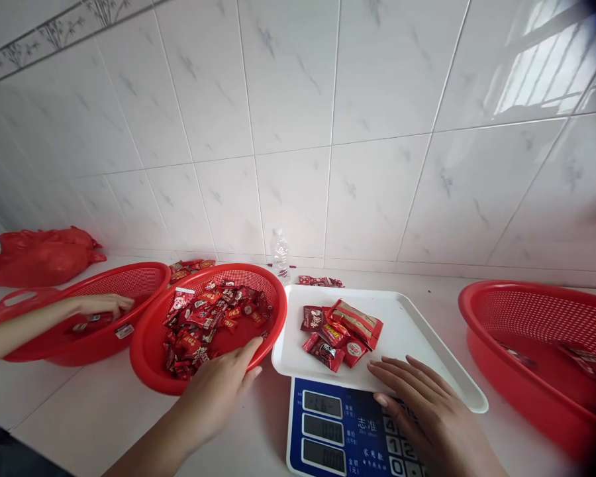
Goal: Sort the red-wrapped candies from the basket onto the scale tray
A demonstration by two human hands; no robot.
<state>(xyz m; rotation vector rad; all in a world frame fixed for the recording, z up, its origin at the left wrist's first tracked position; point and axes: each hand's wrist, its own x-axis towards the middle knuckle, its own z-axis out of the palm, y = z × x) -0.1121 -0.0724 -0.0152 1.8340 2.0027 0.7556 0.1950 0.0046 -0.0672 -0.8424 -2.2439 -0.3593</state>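
Observation:
My left hand (pixel 222 383) is closed over the near right rim of a round red plastic basket (pixel 142 344), thumb on the outer side. Small red-wrapped snack packets (pixel 203 311) are heaped in that basket, mostly toward its left and back. My right hand (pixel 430 407) lies open and flat, fingers stretched out over the near edge of a white tray (pixel 412 331). Several red and dark red packets (pixel 335 331) lie in a small pile on the tray, just beyond my right fingertips. Under the tray is a blue digital scale (pixel 365 424), its keypad partly covered by my right hand.
Another person's hand (pixel 99 306) reaches into a red basket (pixel 149 275) at the left. A further red basket (pixel 516 291) with a few packets stands at right. Along the tiled wall are a clear bottle (pixel 280 255), loose packets (pixel 320 281) and a red plastic bag (pixel 44 255).

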